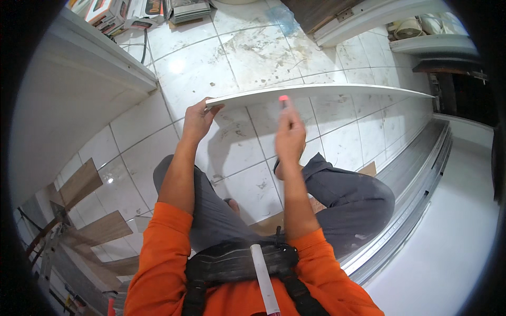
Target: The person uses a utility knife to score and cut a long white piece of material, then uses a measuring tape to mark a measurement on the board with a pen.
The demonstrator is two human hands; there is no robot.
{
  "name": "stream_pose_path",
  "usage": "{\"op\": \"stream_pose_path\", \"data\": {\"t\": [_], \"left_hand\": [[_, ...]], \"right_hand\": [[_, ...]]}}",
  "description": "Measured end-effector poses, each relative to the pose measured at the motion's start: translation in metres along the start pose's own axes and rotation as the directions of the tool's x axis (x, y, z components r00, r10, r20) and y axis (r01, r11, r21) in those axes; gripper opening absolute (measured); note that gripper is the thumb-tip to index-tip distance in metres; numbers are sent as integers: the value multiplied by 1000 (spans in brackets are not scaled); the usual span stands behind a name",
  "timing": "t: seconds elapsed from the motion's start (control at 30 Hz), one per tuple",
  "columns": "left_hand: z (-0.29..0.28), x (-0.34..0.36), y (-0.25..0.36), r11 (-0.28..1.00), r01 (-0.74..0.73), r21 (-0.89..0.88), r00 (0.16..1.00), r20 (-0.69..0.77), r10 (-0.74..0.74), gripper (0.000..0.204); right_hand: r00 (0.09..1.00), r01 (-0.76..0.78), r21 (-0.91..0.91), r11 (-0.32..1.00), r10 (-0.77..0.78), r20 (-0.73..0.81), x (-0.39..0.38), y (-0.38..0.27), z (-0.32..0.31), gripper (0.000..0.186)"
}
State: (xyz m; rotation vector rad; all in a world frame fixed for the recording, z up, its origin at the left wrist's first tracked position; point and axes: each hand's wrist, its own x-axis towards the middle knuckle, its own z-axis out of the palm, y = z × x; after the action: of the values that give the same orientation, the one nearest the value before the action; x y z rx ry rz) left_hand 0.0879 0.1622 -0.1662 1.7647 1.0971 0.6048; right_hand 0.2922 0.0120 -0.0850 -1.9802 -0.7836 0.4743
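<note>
A long, thin white panel [327, 90] stands on its edge across the tiled floor in front of me and reaches far to the right. My left hand [197, 124] is closed on the panel's left end, with the fingers partly hidden behind it. My right hand [290, 137], slightly blurred, is wrapped around a small dark tool with a red tip [284, 98]. That tip lies close to the panel's face, and I cannot tell whether they touch. The tool's exact kind is not clear.
Long metal profiles [406, 181] lie along the right side beside a white surface. Wood-look plank pieces [103, 228] are scattered at the left. Boxes [108, 15] and stacked grey pieces [188, 11] sit at the far left. A door frame [363, 23] stands far right.
</note>
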Motion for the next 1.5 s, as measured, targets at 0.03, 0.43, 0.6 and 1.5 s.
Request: {"op": "stream_pose_path", "data": {"t": [0.03,0.43,0.6,1.5], "left_hand": [[-2,-1,-3,1000,6,3,1000,0,-6,17],[5,1,0,997,-55,-48,998,-16,54,17],[6,3,-8,989,-131,-67,991,-36,128,16],[8,1,-6,996,-63,-67,997,-49,60,15]], "right_hand": [[994,76,-54,996,-72,82,-18,-21,10,43],[999,-23,99,995,20,26,-8,10,23,41],[988,-39,122,992,20,153,-27,-26,40,43],[990,-64,190,980,38,139,-49,-39,57,43]]}}
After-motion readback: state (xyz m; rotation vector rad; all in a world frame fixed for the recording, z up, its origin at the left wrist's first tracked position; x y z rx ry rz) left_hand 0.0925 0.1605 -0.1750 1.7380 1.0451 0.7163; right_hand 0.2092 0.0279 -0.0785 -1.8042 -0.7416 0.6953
